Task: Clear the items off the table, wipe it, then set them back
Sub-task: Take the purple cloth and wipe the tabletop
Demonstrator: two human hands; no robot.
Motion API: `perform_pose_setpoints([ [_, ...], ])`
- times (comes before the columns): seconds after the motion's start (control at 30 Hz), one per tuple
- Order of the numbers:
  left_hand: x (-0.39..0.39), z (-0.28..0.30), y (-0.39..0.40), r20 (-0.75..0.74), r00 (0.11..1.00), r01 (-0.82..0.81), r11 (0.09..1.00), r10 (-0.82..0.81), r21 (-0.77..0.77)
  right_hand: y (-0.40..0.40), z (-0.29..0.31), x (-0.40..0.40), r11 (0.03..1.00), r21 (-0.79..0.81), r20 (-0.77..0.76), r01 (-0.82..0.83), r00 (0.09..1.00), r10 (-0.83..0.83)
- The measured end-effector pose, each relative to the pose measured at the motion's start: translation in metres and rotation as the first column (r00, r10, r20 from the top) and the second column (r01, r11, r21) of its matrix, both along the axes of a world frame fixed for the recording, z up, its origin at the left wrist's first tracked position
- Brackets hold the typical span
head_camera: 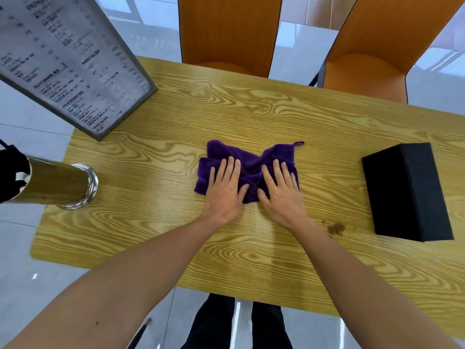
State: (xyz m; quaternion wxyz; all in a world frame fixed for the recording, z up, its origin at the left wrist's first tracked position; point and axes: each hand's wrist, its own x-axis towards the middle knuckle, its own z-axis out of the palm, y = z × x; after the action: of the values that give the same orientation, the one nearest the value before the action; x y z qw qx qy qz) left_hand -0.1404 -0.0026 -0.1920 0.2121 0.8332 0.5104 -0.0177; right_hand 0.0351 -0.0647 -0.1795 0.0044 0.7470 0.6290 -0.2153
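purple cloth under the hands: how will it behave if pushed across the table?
The purple cloth is bunched into folds under the left hand and right hand, so it is probably floppy and would crumple further rather than slide flat. It looks plush, likely gripping the wooden table somewhat. Probably light.

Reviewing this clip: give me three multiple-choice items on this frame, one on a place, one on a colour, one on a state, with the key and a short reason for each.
1. Where is the black box?
A. Right end of the table
B. Left end
C. On an orange chair

2. What colour is the cloth?
A. Yellow
B. Purple
C. White

3. How do the hands meet the cloth?
A. Both lifted clear
B. One pinches a corner
C. Both pressed flat

Key:
1 A, the box stands at the right end, across from the metal cylinder.
2 B, it is plainly purple.
3 C, the left hand and right hand lie palm-down, fingers spread.
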Motion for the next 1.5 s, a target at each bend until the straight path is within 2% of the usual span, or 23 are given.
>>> perform_pose_setpoints([
  [0.13,-0.007,0.007,-0.023,0.026,0.999,0.025,1.000,-0.025,-0.011,-0.022,0.005,-0.011,1.000,-0.007,-0.012,-0.018,1.000,0.018],
  [0.3,-0.021,0.011,-0.093,0.014,1.000,-0.009,1.000,0.009,0.003,-0.076,0.009,-0.029,0.998,-0.007,-0.027,-0.057,0.998,0.057],
  [0.5,-0.048,0.021,-0.183,0.043,0.999,-0.015,0.998,0.017,-0.063,-0.174,0.011,-0.059,1.000,-0.003,0.022,-0.011,1.000,0.011],
  [0.6,-0.059,0.017,-0.200,0.010,0.997,-0.073,0.993,0.074,-0.092,-0.207,0.009,-0.069,0.999,0.026,0.079,-0.025,0.997,0.022],
  [0.77,-0.053,0.008,-0.158,-0.086,0.996,-0.032,0.997,0.026,-0.071,-0.161,0.005,-0.049,0.999,0.040,0.056,-0.029,0.998,0.027],
  [1.1,0.006,0.000,-0.004,-0.051,0.988,0.144,0.989,-0.143,0.018,-0.002,0.003,0.015,0.996,-0.046,0.080,-0.076,0.994,0.080],
  [1.3,0.056,0.011,0.036,-0.014,0.985,0.171,0.983,-0.172,-0.063,0.030,0.013,0.051,0.996,-0.066,0.068,-0.056,0.996,0.061],
  [1.5,0.100,0.031,0.029,0.104,0.977,0.204,0.952,-0.184,-0.228,0.007,0.025,0.105,0.990,-0.094,0.073,0.108,0.992,-0.101],
])
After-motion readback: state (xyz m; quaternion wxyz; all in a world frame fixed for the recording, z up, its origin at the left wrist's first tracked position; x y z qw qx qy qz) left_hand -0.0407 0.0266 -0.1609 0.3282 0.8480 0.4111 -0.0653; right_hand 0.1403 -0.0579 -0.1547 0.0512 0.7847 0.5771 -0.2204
